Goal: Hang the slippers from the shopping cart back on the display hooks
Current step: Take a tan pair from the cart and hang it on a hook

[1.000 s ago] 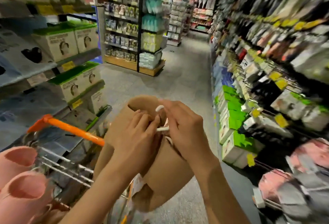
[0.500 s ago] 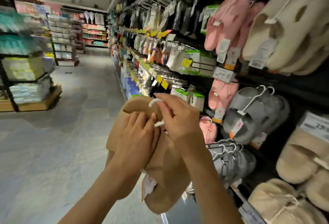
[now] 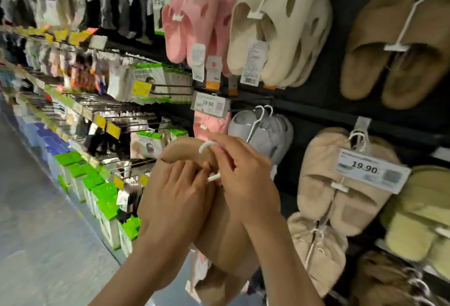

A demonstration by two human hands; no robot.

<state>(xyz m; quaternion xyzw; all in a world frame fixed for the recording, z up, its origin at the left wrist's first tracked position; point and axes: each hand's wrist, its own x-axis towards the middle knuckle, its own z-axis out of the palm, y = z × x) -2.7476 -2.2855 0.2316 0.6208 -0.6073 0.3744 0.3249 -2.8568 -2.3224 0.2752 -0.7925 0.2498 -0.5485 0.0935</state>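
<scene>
— Two bare hands are seen in front of the black slipper display wall (image 3: 316, 116). What is held?

— One pair of tan smooth slippers (image 3: 226, 237) is held upright between them, off the wall, below the grey slippers (image 3: 265, 133) hung on a hook. The left hand (image 3: 177, 196) is curled round the left slipper's upper edge. The white plastic hanger hook (image 3: 207, 146) is pinched by the right hand (image 3: 246, 179), its curved tip standing clear above the fingers.

— Is the hanger hook seated on a display peg?

— No peg is touched. A white paper tag (image 3: 199, 269) is seen hanging below the pair.

— Neighbouring stock?

— Pink slippers (image 3: 187, 18) and cream slippers with cut-out holes (image 3: 275, 28) are hung above; fluffy beige slippers (image 3: 336, 184) are hung to the right, behind a price label marked 19.90 (image 3: 370, 172).
</scene>
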